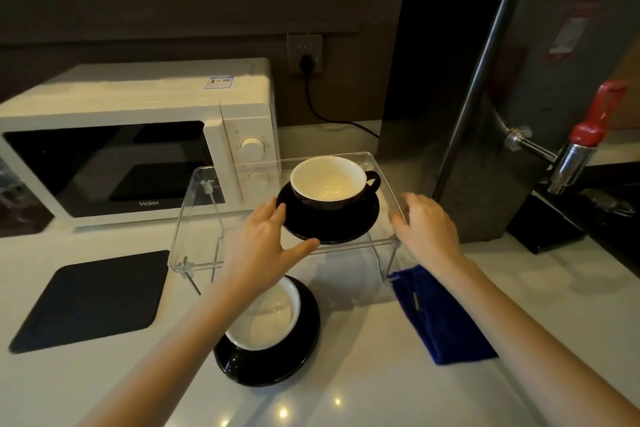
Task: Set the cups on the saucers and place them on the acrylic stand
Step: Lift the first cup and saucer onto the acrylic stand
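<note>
surface (346, 392) | stand (194, 218) carries first saucer (332, 225) and cup (329, 180) at right | second cup (273, 315), on saucer (277, 367), sits below left forearm, nearer left hand (263, 239) | left fingers touch first saucer's rim, grip unclear; right hand (429, 225) open, empty

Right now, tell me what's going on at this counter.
A person is putting cups and saucers on a clear acrylic stand. One cup already sits on its saucer on top of the stand; the left hand is at that saucer's edge, fingers open, and the right hand is open beside the stand's right side. A second cup on its saucer waits on the counter in front of the stand, partly hidden by the left forearm.
</note>
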`<action>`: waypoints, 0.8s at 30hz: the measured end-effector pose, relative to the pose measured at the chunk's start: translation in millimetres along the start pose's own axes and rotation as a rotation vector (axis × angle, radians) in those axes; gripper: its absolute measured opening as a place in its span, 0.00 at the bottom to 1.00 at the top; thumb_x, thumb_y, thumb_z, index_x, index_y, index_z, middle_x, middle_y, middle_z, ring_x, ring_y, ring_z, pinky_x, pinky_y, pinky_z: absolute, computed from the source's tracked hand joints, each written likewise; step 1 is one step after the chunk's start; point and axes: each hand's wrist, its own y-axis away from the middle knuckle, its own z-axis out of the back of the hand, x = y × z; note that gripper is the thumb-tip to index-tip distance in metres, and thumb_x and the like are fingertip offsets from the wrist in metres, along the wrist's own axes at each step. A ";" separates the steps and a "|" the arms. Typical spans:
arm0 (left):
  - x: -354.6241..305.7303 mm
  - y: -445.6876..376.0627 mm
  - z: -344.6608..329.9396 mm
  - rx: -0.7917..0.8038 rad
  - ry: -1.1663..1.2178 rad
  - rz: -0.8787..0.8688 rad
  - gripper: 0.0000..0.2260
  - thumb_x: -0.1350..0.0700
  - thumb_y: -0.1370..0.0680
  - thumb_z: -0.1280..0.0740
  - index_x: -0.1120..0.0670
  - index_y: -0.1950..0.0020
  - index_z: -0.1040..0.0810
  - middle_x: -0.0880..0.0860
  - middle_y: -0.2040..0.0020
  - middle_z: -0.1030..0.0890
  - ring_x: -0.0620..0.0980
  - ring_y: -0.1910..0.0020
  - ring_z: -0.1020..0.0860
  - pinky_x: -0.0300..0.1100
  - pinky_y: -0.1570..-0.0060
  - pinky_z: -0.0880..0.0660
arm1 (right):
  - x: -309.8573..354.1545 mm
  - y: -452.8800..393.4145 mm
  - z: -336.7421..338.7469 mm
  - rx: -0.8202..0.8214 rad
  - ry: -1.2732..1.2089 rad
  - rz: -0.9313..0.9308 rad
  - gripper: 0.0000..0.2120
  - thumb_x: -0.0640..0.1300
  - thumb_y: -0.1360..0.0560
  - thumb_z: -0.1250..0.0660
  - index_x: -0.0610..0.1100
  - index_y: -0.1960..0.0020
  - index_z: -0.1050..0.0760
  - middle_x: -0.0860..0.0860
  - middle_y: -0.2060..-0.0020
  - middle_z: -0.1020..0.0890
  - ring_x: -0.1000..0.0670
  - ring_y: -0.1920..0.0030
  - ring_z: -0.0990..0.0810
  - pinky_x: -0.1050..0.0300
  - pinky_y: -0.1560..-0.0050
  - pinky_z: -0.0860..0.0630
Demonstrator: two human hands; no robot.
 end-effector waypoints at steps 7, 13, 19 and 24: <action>-2.2 -5.3 -9.7 -0.045 0.000 -0.009 0.29 0.39 0.30 0.35 0.53 0.33 0.31 0.51 0.34 0.27 0.48 0.36 0.30 0.41 0.42 0.31 | -3.4 1.0 -10.1 0.070 -0.208 -0.137 0.14 0.39 0.22 0.41 0.39 0.38 0.29 0.40 0.50 0.18 0.44 0.53 0.19 0.52 0.51 0.22; -10.3 -16.0 -19.1 -0.074 -0.154 0.056 0.30 0.34 0.30 0.40 0.52 0.35 0.31 0.50 0.38 0.25 0.48 0.44 0.25 0.40 0.57 0.25 | -2.2 3.2 -10.2 0.045 -0.257 -0.129 0.14 0.38 0.22 0.41 0.38 0.37 0.29 0.39 0.47 0.19 0.42 0.49 0.20 0.50 0.48 0.22; -13.7 -35.3 -24.1 -0.061 -0.144 0.070 0.29 0.35 0.30 0.40 0.55 0.38 0.28 0.52 0.41 0.25 0.49 0.48 0.24 0.42 0.60 0.24 | -4.5 3.4 -11.9 0.029 -0.284 -0.115 0.15 0.37 0.23 0.41 0.38 0.37 0.29 0.40 0.42 0.21 0.44 0.45 0.22 0.59 0.48 0.28; -17.3 -48.3 -25.9 -0.017 -0.146 0.095 0.31 0.35 0.30 0.39 0.56 0.36 0.30 0.54 0.39 0.25 0.51 0.44 0.25 0.48 0.53 0.21 | -6.7 3.2 -12.7 0.030 -0.299 -0.112 0.15 0.37 0.23 0.41 0.39 0.36 0.30 0.41 0.41 0.22 0.44 0.43 0.23 0.61 0.48 0.29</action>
